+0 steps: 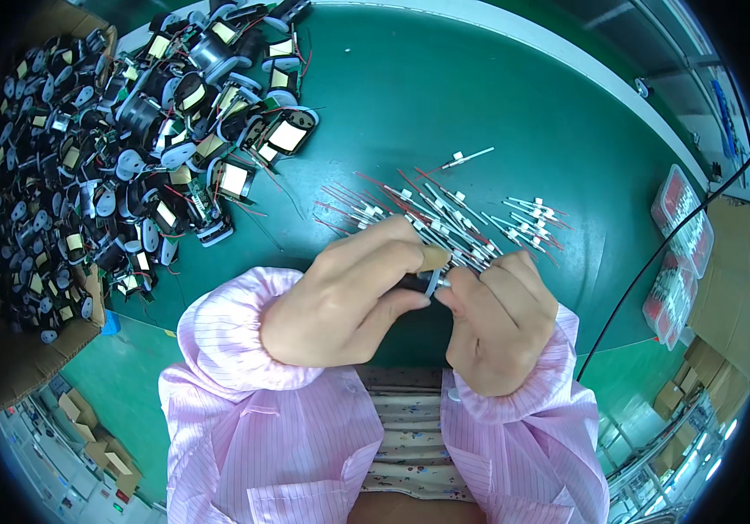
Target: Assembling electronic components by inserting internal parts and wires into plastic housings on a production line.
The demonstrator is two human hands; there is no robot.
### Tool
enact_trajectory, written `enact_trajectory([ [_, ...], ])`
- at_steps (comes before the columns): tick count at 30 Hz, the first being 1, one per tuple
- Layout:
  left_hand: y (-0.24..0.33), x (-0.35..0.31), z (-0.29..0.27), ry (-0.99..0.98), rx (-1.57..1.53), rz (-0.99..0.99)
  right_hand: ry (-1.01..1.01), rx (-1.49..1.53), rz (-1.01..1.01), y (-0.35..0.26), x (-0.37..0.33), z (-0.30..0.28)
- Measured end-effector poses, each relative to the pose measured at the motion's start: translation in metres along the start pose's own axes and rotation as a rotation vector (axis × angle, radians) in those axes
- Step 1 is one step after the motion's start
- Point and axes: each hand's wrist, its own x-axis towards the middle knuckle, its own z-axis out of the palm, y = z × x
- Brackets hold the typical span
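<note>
Head view: 2 hands meet low over the green table (375, 105), near its front edge. The left hand (340, 297) has its thumb and fingers clamped on a black part (412, 282) with a pale grey rim, held between the hands at the near end of the rods (445, 210). The right hand (506, 323) has thumb and forefinger together just beside that rim, its other fingers curled; a small pale tip shows there, perhaps a rod's end, but the fingers hide too much to tell.

The rods, thin and white with white tabs and red wires, lie loosely heaped beyond the hands; 1 lies apart at the far side. To the left, black units (209, 61) with grey ends spread over the table beside a carton (21, 380) full of more. At the right edge stand 2 clear tubs (670, 301) of rods, a black cable (633, 281) passing before them.
</note>
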Motion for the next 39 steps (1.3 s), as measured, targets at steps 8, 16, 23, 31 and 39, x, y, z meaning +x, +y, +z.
enact_trajectory([
  [8, -0.015, 0.024, -0.036, 0.243, 0.905, 0.098, -0.128, 0.138, 0.282, 0.052, 0.045, -0.029],
  [16, -0.050, 0.034, -0.064, 0.097, 1.468, -0.076, 0.163, 0.061, 0.303, 0.120, 0.083, -0.014],
  [23, -0.016, 0.028, -0.054, 0.320, 0.884, 0.101, -0.229, -0.426, -0.134, 0.085, 0.041, 0.019],
  [31, 0.004, 0.012, -0.038, 0.442, -0.730, -0.038, -0.054, 0.012, 0.036, 0.063, 0.047, -0.002],
  [39, -0.023, 0.012, -0.023, 0.374, -0.987, -0.155, -0.249, 1.080, 0.665, 0.019, 0.021, -0.029],
])
